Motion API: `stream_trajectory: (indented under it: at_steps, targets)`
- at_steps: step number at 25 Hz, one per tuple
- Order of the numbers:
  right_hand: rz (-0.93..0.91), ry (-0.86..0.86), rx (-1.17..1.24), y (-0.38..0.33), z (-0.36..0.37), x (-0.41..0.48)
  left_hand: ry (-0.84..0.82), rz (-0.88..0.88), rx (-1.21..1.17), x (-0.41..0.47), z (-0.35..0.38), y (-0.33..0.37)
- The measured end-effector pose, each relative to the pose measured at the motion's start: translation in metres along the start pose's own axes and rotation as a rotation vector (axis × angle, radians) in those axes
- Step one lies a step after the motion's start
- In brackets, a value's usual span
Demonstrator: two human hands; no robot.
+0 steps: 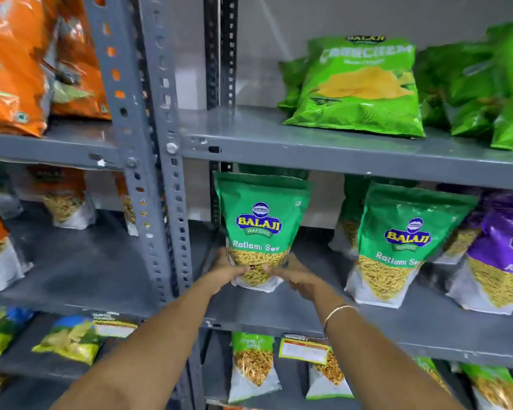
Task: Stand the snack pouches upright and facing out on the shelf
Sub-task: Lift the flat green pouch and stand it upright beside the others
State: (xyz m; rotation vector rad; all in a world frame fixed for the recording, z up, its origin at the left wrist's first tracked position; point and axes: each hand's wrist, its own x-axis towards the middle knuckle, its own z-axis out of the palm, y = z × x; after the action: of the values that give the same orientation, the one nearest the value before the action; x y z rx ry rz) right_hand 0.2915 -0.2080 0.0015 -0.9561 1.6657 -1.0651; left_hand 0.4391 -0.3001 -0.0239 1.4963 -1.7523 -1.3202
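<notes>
Your forearms: both reach up from the bottom of the view, a thin bangle (pixel 336 311) on your right wrist.
Left hand (pixel 227 269): fingers curled around the lower left edge of the green Ratlami Sev pouch (pixel 259 229), closed on it.
Right hand (pixel 293 276): gripping the lower right edge of the same pouch, thumbs nearly meeting at its clear window.
Pouch: upright, label facing you, its white base on or just above the grey middle shelf (pixel 279 309).
Left of your left hand: the perforated upright post (pixel 175 220) stands near, with a narrow strip of bare shelf between.
Right of your right hand: an open stretch of shelf, then a second Ratlami Sev pouch (pixel 397 247) leaning slightly, and a purple pouch (pixel 504 255) beyond it.
Above your hands: the pouch top sits just under the upper shelf edge (pixel 338 155).
</notes>
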Motion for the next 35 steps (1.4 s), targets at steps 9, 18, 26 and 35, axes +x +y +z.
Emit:
stream_trajectory:
  at_steps: [9, 18, 26, 35]
  targets:
    - [0.001, 0.152, 0.048, 0.005, 0.019, -0.044, -0.041, 0.014, -0.001, -0.038, -0.013, -0.013]
    - [-0.018, 0.139, -0.019, 0.01, 0.02, -0.077, 0.027, 0.057, 0.071, -0.08, -0.013, -0.014]
    - [-0.029, 0.114, -0.017, 0.009, 0.02, -0.08, 0.005, 0.071, 0.043, -0.078, -0.01, -0.017]
    - [-0.032, 0.107, -0.037, 0.007, 0.02, -0.079, -0.101, 0.077, 0.086, -0.061, -0.015, -0.019]
